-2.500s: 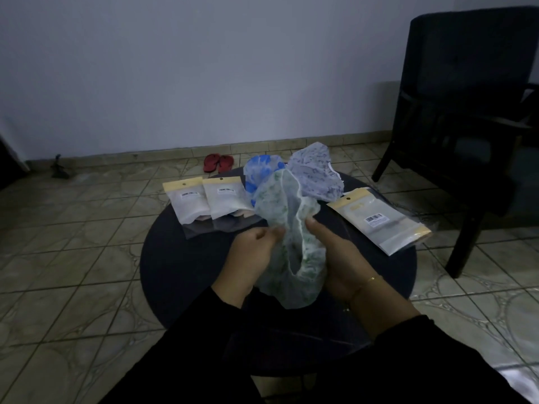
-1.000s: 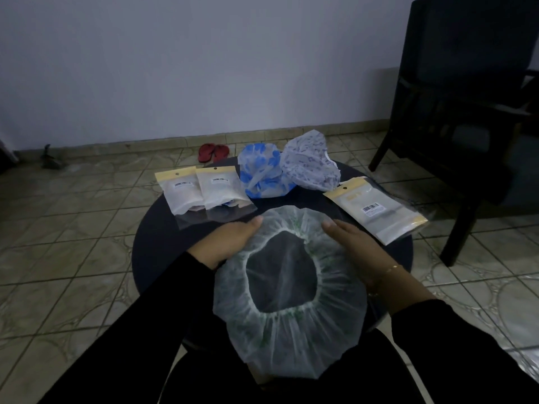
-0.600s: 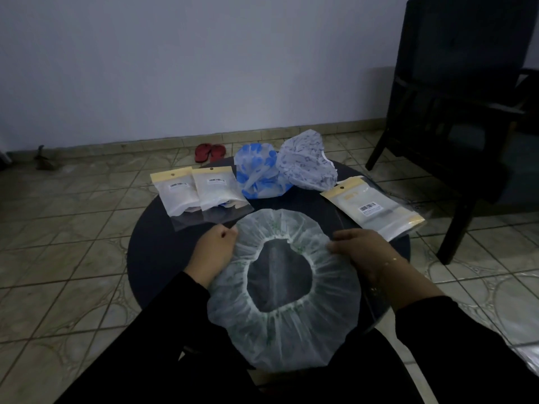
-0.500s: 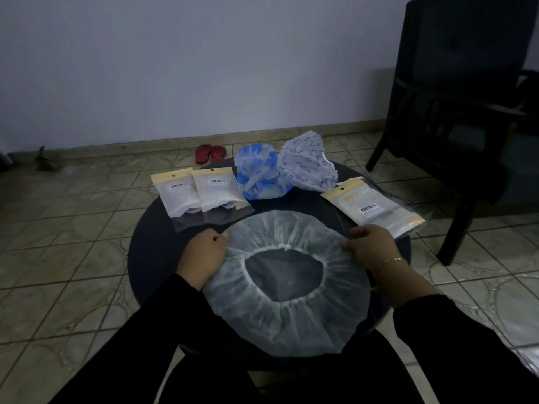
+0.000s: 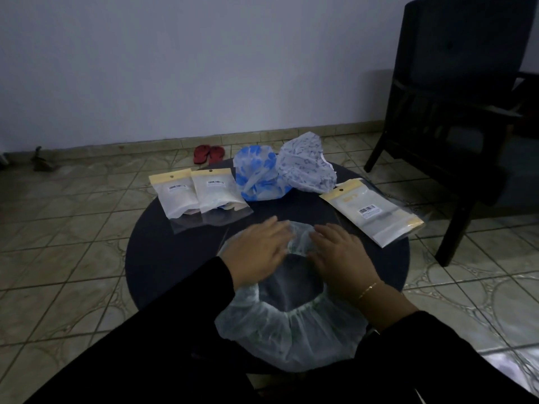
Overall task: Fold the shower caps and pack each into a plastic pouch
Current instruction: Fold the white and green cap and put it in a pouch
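both hands press flat on the far rim of the pale translucent elasticated shower cap (image 5: 287, 325), left hand (image 5: 256, 253) and right hand (image 5: 339, 253) with fingers straight and loosely spread, pinching nothing. the cap lies on the round dark worktop (image 5: 163, 258), its near edge overhanging. risk: the gathered elastic may spring back once the fingers lift, or the slick film may slide off toward the wrists.

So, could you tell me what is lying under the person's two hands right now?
Both the left hand and the right hand rest flat on the far rim of the white shower cap, spread on the dark round table. The rim beneath the palms is hidden.
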Motion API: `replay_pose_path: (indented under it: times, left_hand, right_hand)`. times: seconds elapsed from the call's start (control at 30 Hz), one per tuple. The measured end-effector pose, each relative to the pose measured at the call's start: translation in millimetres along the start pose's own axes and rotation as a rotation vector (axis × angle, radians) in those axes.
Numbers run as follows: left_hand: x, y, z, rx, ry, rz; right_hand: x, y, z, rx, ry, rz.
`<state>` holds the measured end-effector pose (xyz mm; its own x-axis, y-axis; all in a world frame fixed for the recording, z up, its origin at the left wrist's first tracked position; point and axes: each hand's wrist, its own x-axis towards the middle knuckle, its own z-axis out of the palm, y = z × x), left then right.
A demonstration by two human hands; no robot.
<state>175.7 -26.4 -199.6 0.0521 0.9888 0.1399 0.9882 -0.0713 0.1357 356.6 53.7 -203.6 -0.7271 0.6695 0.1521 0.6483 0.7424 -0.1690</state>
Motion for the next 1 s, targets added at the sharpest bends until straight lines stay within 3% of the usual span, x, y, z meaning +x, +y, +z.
replay_pose_path:
  times: [0.1, 0.17, 0.3, 0.4, 0.5, 0.57, 0.63, 0.7, 0.77, 0.87, 1.0]
  left_hand:
    - [-0.8, -3.7, 14.6, 0.014, -0.262, -0.142]
    - [-3.3, -7.2, 18.3, -0.045, -0.289, -0.217]
    - [-4.4, -8.8, 19.1, -0.066, -0.247, -0.245]
    - [-9.1, -15.6, 22.5, -0.135, -0.139, -0.207]
    - [-18.5, -24.7, 13.2, -0.228, 0.111, -0.2]
    - [-23.0, -32.5, 2.3, -0.066, 0.267, -0.218]
    - [-27.3, -37.0, -9.9, 0.085, 0.311, -0.333]
    - [-31.4, -40.2, -16.8, 0.092, 0.245, -0.54]
    - [-35.0, -46.2, -18.8, 0.038, 0.122, -0.726]
    - [-39.4, -53.1, -19.0, -0.124, -0.031, -0.871]
    - [-42.7, -51.6, -25.4, -0.355, -0.152, -0.931]
  right_hand:
    - [-5.3, 6.8, 7.6, 0.037, -0.246, -0.011]
    - [-7.8, 12.4, 9.6, 0.012, -0.343, 0.014]
    - [-7.5, 16.4, 7.8, -0.033, -0.37, 0.035]
    - [-8.3, 15.6, 3.5, -0.035, -0.351, 0.057]
    - [-6.0, 12.2, -9.4, -0.118, -0.229, 0.105]
    - [-3.4, 9.9, -18.7, -0.214, -0.18, 0.149]
    - [-4.1, 9.7, -19.3, -0.249, -0.093, 0.136]
    - [-5.7, 9.8, -11.8, -0.138, -0.008, 0.018]
    - [-6.2, 7.8, -5.0, -0.057, -0.095, -0.1]
    - [-4.4, 3.9, -6.1, -0.103, -0.215, -0.051]
    - [3.6, 1.6, -15.9, -0.163, -0.281, 0.044]
